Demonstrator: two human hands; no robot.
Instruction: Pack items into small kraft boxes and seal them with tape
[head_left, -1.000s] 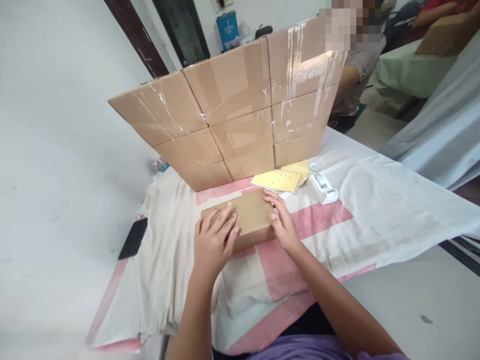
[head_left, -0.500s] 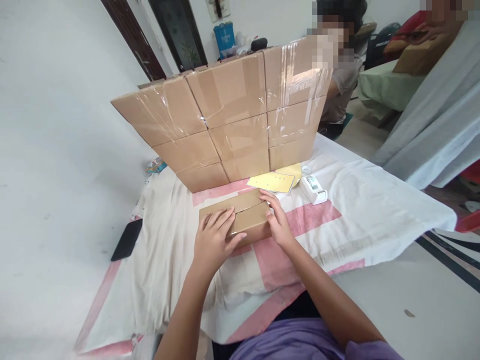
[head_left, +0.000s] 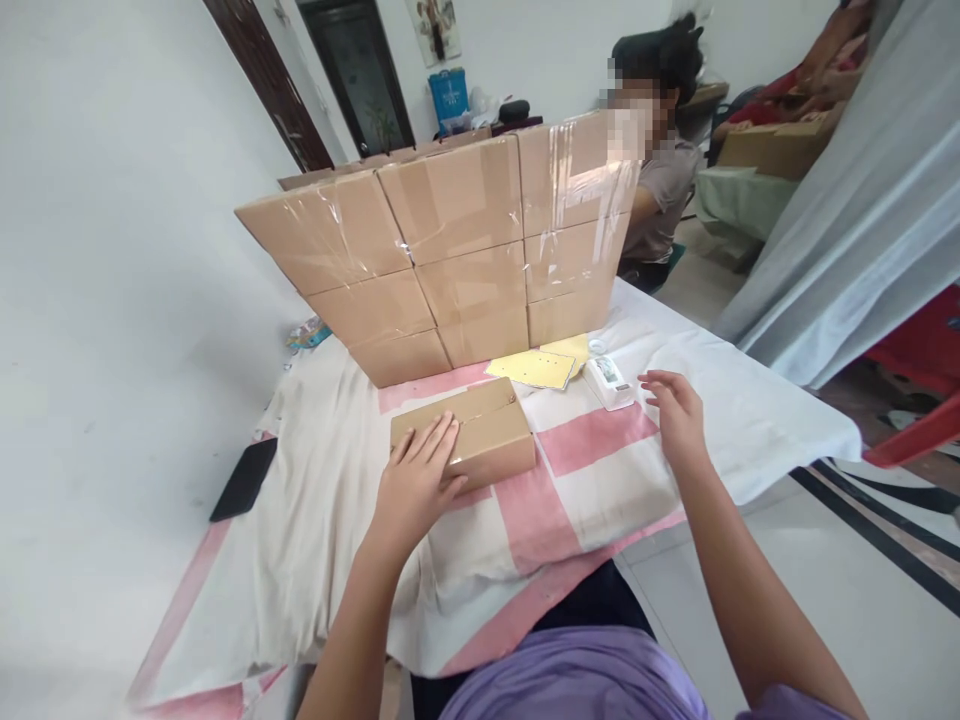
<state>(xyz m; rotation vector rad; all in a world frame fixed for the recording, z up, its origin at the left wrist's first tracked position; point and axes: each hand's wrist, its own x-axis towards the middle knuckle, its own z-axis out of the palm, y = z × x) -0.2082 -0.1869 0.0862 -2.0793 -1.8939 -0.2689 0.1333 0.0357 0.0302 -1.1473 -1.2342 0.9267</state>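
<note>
Left hand (head_left: 416,480) flat on a shut cardboard box (head_left: 469,440); right hand (head_left: 675,410) open above the cloth (head_left: 600,480).

The box lay on the pink-and-white cloth with its flaps closed and its contents hidden, its long axis running left to right and the right end slightly farther away. The right hand held nothing, fingers spread, near a white dispenser (head_left: 609,382). A yellow card (head_left: 531,368) lay behind the box, before taped cartons (head_left: 450,250) stacked 3 high. A black phone (head_left: 244,478) lay at the left.

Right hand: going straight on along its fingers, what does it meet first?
Most likely the white device on the cloth, just ahead of the right hand and its fingers. Whether the hand would pass above it is unclear.
</note>
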